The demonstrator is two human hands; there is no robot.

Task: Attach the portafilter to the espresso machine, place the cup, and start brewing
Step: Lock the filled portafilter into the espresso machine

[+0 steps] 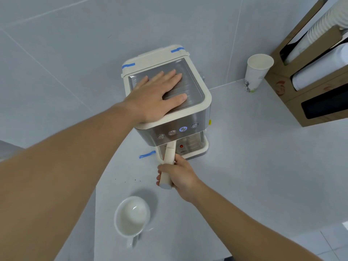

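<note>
The right hand is closed around the cream handle of the portafilter, fingers wrapped from the left and thumb over the top, near the handle's free end. The handle runs up and away from the grip to pass under the front of the espresso machine; its basket end is hidden beneath the button panel, so whether it is fully locked cannot be told. A grip this far out probably gives leverage for the locking twist. The left hand lies flat and spread, palm down, on the ribbed metal top tray, holding nothing; it likely braces the machine against the turning force. One button on the panel glows blue. The white cup stands empty on the counter, nearer the person than the gripping hand and not yet under the spout. A paper cup stands well apart, beside a cardboard cup dispenser.
</note>
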